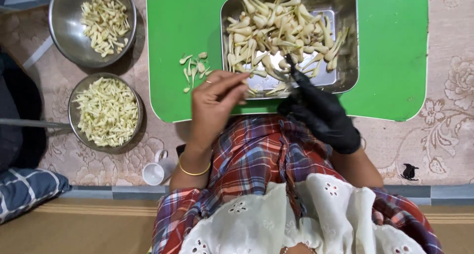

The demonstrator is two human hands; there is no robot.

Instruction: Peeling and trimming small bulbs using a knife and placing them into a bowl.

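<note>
My left hand [215, 103], bare with a gold bangle at the wrist, hovers over the near edge of the green cutting board [390, 61]. Its fingers are drawn together and point at the steel tray [347, 17]; blur hides whether they pinch anything. My right hand [318, 110], in a black glove, grips a dark knife [292, 67] whose tip reaches into the tray's near side. The tray holds a heap of pale, tapered vegetable pieces [276, 31]. A few loose pale pieces [194, 66] lie on the board just left of the tray.
Two round steel bowls stand on the patterned mat at left, the far bowl [61, 39] and the near bowl [79, 130], both holding pale cut strips. A white cup [157, 172] stands by my left knee. A blue checked cushion [24, 190] lies at lower left.
</note>
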